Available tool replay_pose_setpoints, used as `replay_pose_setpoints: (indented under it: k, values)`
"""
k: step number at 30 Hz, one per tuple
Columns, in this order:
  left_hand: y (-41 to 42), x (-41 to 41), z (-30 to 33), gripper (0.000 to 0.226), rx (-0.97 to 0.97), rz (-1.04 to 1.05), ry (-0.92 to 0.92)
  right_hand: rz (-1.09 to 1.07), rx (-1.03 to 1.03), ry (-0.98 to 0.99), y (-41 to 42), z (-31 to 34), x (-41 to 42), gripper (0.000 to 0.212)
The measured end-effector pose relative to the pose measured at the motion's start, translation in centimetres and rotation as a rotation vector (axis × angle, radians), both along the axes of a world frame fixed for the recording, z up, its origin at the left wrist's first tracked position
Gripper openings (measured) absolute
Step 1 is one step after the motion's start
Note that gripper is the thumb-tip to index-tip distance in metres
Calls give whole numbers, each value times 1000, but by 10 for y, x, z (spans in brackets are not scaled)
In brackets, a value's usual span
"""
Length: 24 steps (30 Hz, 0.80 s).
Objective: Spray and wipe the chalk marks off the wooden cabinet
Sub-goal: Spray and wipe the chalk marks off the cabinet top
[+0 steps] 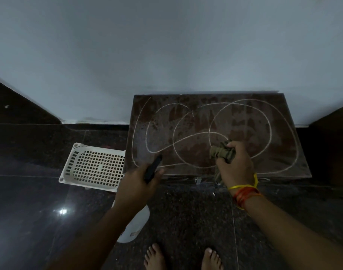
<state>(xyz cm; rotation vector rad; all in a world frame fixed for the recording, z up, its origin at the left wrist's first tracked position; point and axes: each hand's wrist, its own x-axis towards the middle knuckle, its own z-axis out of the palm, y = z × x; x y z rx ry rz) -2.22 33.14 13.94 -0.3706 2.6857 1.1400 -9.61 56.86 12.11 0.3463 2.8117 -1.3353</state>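
The left hand [139,182] grips the spray bottle [134,224] aimed at the wooden cabinet top [283,152], while the right hand [235,164] clutches a bunched olive cloth [222,152], seemingly ready to wipe the chalk loops [271,131].

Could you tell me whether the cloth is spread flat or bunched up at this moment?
Bunched up: the cloth is a crumpled wad gripped in the right hand, over the cabinet top.

Basket [94,168]: a white plastic perforated basket sits on the floor, its grid bottom showing.
Floor [196,221]: dark, speckled, polished stone tiles with thin pale joints, catching a bright glint of light at lower left.
Wall [166,55]: plain pale grey-blue, meeting the floor at a light skirting strip.
Feet [183,258]: two bare feet stand on the tiles at the bottom edge.
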Motion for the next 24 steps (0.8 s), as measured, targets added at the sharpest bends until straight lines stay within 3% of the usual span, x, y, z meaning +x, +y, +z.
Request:
replay_pose_setpoints:
  k: [5,7,12,19,24]
  values:
    - [-23,24,-3,17,-60,57,-26,59,-16,3,-15,1,3,36]
    - [-33,34,-4,13,-92,92,-34,75,-19,6,-22,3,4,35]
    - [-54,52,-7,28,-198,194,-71,120,-29,5,-36,2,7,34]
    - [-54,64,-10,42,-193,119,-118,130,-25,-7,-39,-3,6,35]
    - [-29,57,-11,27,-130,-13,-171,102,-10,-11,-30,-3,5,35]
